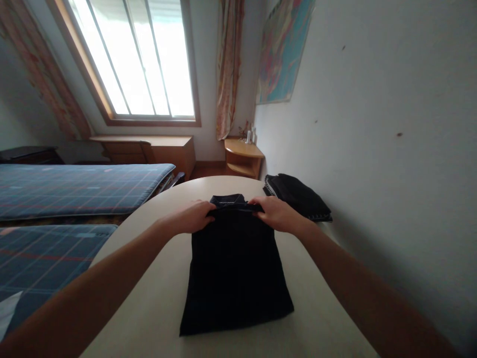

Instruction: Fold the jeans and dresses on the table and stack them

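Observation:
A black garment (234,273), folded into a long narrow panel, lies on the pale round table (149,308). It looks like a shirt, with a collar or neckline piece showing at the far end. My left hand (196,216) pinches its upper left corner, thumb and fingers closed on the cloth. At the upper right corner my right hand (278,213) grips the same edge. Between both hands the top edge is slightly raised and rolled. The fingertips are partly hidden by the fabric.
Dark folded clothes (298,196) are stacked at the table's far right, against the white wall (391,174). To the left are beds with blue plaid mattresses (82,186). A wooden corner shelf (244,148) and a desk (164,141) stand beyond, below the window (137,64).

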Demonstrator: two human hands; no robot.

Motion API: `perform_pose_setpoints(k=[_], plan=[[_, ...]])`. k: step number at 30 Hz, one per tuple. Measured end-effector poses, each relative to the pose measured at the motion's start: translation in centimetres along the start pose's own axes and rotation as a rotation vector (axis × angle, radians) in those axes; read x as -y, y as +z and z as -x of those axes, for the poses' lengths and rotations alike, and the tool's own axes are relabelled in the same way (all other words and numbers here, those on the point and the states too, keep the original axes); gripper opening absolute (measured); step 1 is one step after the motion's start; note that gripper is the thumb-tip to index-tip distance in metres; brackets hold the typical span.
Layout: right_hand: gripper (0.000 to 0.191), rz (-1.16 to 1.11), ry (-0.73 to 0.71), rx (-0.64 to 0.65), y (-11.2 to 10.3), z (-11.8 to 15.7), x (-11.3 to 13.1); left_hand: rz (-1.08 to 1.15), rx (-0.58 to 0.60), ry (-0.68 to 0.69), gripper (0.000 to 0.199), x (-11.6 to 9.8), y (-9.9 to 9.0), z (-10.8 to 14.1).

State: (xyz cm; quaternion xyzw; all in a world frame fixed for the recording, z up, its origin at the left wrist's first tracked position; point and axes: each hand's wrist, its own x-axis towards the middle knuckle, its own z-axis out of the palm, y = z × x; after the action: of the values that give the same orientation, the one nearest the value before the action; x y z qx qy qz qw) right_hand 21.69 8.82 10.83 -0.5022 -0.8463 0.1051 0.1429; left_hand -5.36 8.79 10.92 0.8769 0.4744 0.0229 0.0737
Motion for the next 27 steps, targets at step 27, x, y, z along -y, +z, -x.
perform_pose_setpoints(k=[27], plan=[[0.034, -0.065, 0.089, 0.184, 7.7, 3.7, -1.6, 0.01, 0.281, 0.026, 0.018, -0.8, 6.7, 0.7]])
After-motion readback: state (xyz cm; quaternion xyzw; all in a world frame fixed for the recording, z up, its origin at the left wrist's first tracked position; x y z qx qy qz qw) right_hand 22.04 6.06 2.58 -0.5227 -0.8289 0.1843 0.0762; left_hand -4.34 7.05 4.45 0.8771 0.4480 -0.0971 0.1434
